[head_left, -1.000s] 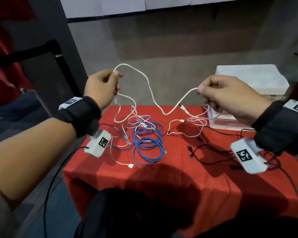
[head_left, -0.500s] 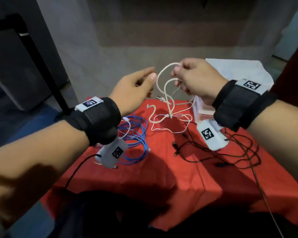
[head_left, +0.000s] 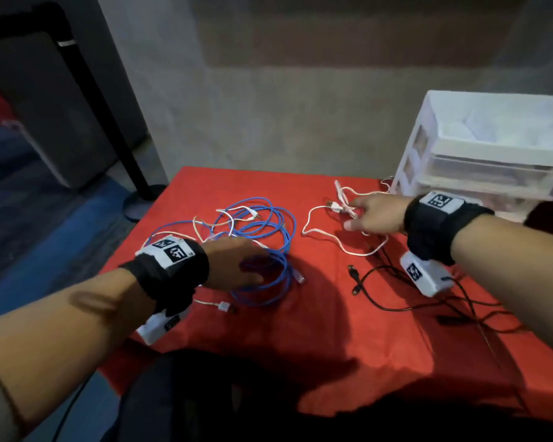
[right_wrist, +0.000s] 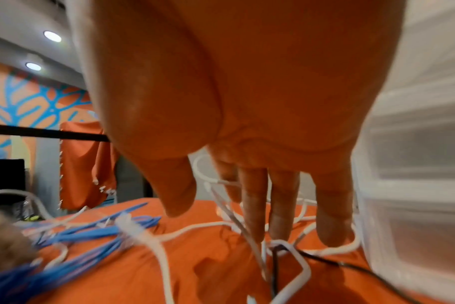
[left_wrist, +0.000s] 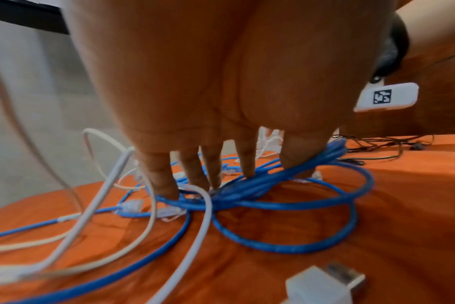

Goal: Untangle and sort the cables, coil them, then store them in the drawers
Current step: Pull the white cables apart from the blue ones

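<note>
On the left side of the red table [head_left: 316, 330], the blue cable [head_left: 270, 232] is being pressed down by the left hand [head_left: 233, 264], whose fingers [left_wrist: 164, 179] are being kept straight and spread over the loops, with nothing gripped. Thin white cables [head_left: 205, 224] are lying mixed through these blue loops. For this step to be done well, the blue bundle should probably be held flat while one white strand is being drawn out slowly, so that no knot is being tightened. Further right, the loose white cable [head_left: 320, 232] is being touched by the right hand [head_left: 375, 215], with fingers extended onto it; a real pinch cannot be told. Black cables [head_left: 383, 301] are lying near, and the drawer unit [head_left: 492, 154] is standing at the far right, with its drawers closed as far as can be seen. Half a second earlier, the white cable was being held up in the air between both hands; now it is lying on the cloth and both hands are lowered.
</note>
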`<state>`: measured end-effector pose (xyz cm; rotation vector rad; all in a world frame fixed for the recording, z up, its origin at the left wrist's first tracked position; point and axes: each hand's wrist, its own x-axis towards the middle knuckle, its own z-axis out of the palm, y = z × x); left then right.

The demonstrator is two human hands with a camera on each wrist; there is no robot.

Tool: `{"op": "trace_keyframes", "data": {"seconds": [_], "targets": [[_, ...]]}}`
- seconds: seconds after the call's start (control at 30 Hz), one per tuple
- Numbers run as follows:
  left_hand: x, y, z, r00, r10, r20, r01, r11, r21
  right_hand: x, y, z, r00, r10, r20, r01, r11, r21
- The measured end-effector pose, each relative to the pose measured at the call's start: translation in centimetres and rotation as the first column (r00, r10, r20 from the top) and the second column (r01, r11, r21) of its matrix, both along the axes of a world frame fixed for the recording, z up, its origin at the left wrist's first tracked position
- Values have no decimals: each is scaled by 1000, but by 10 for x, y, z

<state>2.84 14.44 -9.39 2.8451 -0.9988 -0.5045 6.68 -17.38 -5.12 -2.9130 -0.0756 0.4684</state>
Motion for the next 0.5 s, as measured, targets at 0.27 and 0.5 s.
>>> {"op": "trace_keyframes", "data": {"seconds": [0.27, 0.5], "targets": [[-8, 17, 20, 947, 249, 203, -127, 870, -476, -24, 3, 10, 926, -24, 377, 13, 999, 32], [-46, 39, 29, 966, 165, 199, -133, 977, -165, -77, 39, 10, 942, 113, 316, -188, 958, 217]]}}
